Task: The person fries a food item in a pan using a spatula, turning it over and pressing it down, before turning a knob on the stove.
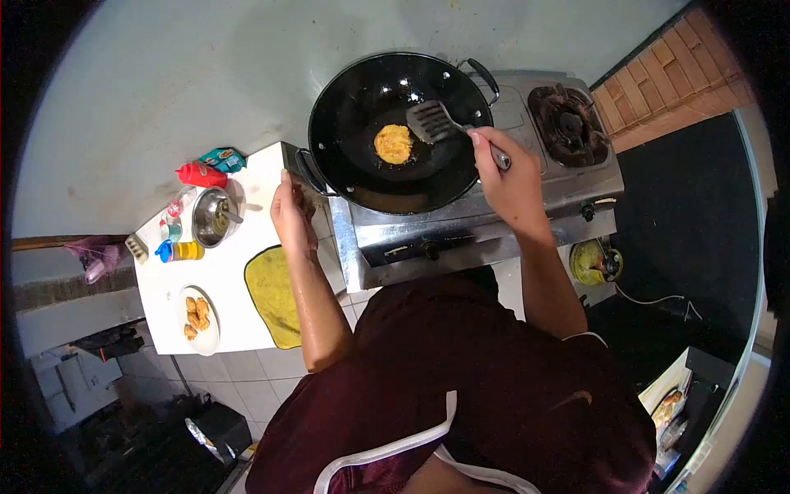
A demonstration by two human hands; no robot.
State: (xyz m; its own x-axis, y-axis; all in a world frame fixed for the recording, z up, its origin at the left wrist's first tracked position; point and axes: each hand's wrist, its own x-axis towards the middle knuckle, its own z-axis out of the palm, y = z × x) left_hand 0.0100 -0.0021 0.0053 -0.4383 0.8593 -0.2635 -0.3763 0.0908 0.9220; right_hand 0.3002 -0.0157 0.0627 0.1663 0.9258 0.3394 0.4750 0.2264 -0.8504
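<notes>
My right hand (512, 177) is closed around the handle of a slotted spatula (432, 121). The spatula's blade hangs over the black wok (346, 152), just right of a round golden fritter (393, 144) frying in the bottom. Blade and fritter look slightly apart. To the left, my left hand (293, 216) is beside the wok's left handle, over the right edge of the white table (234, 276). Its fingers point up and look loosely extended, with nothing seen in them. A green cloth (273, 296) lies on the table next to my left forearm.
The wok sits on the left burner of a steel gas stove (395, 235); a second burner (569, 123) is at right. On the table are a metal bowl (207, 221) with a spoon, a red bottle (202, 174), a blue-capped oil bottle (183, 250) and a plate (211, 337) of fried pieces.
</notes>
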